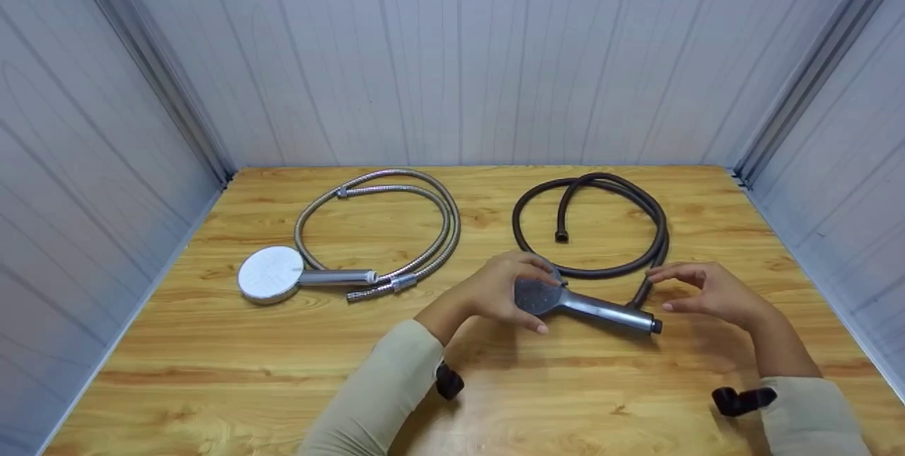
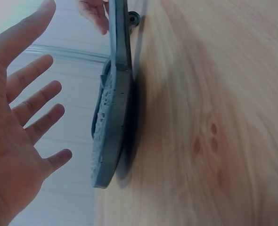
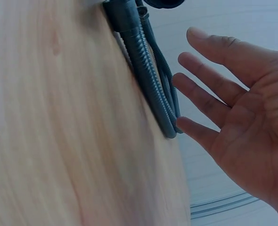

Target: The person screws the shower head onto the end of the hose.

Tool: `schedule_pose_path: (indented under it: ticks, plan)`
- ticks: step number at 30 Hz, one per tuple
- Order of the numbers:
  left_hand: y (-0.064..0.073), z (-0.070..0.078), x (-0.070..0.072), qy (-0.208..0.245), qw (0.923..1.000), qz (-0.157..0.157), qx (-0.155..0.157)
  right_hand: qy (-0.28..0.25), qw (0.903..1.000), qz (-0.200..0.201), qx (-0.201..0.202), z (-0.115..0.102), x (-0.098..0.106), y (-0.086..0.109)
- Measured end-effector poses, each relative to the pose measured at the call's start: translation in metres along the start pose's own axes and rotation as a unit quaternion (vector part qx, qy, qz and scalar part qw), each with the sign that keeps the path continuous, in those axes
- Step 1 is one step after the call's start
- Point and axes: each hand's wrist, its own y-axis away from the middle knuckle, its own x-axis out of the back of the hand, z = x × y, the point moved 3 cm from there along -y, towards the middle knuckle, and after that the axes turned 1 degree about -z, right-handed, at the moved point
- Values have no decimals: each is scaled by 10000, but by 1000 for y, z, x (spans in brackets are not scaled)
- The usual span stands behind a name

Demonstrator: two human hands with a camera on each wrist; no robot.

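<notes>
A dark grey shower head (image 1: pixel 608 312) lies on the table, its handle pointing right. My left hand (image 1: pixel 498 290) hovers over its round head, thumb and fingers spread. In the left wrist view the palm faces the shower head (image 2: pixel 116 122) with a gap between them. Beyond the handle's right end is my right hand (image 1: pixel 717 297), fingers apart and holding nothing. A black shower hose (image 1: pixel 517 219) lies coiled behind, one end running down beside the handle. In the right wrist view the spread fingers are beside this hose (image 3: pixel 151 77).
On the left of the table lie a chrome shower head (image 1: pixel 271 272) with a white face and a coiled silver hose (image 1: pixel 454 219). Pale panel walls (image 1: pixel 452 53) enclose the wooden table (image 1: pixel 233 378) at the back and both sides.
</notes>
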Motion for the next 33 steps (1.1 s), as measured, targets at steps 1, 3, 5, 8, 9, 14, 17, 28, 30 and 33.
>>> schedule_pose_path:
  ticks: [1,3,5,8,9,14,17,28,30,33]
  plan:
    - [-2,-1,-2,-18,10000,-10,21,-27,10000,9,-1,1,-1,0]
    - [-5,-4,-5,-70,10000,-23,64,-131,9999,12,15,3,-2,-1]
    - [-8,-6,-8,-191,9998,-24,97,-275,9996,-6,24,5,-4,-2]
    - [-11,-9,-12,-345,9993,5,131,-487,9988,-51,67,10,-8,-4]
    - [-12,-10,-13,-386,9991,15,147,-538,9985,-63,73,12,-9,-5]
    - [-21,-13,-16,-552,9982,17,233,-604,9980,-116,126,17,-14,-9]
    - [-26,-13,-18,-711,9970,-68,300,-565,9983,-130,105,17,-15,-11]
    - [-35,-14,-31,-1062,9907,-595,607,-610,9979,-179,-104,20,-18,-15]
    - [-35,-15,-33,-1151,9885,-699,694,-581,9981,-197,-85,20,-19,-16]
    - [-33,-17,-36,-1268,9861,-799,716,-533,9983,-219,-66,20,-19,-18]
